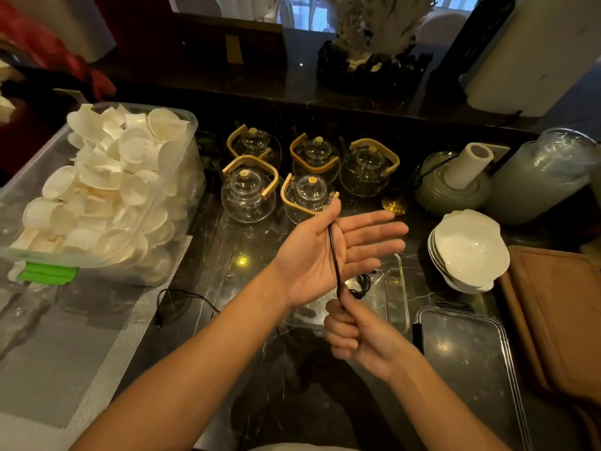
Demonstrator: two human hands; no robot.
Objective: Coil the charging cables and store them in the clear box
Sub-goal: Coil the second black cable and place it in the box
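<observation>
A black charging cable (335, 255) runs straight across the palm of my left hand (322, 252). Its tip is pinned under the thumb while the fingers stay flat and spread. My right hand (354, 330) sits just below, fist closed around the lower part of the same cable. Behind my hands lies the clear box (395, 288), open, with a coiled black cable (361, 286) inside. The box's clear lid (468, 356) rests to the right. Another black cable (182, 301) lies loose on the dark counter to the left.
A big plastic tub (182, 177) of white shells stands at left on a grey mat (81, 369). Several glass teapots (248, 193) sit behind my hands. Stacked white bowls (470, 252), a brown tray (559, 320), jars and a paper roll (468, 164) fill the right.
</observation>
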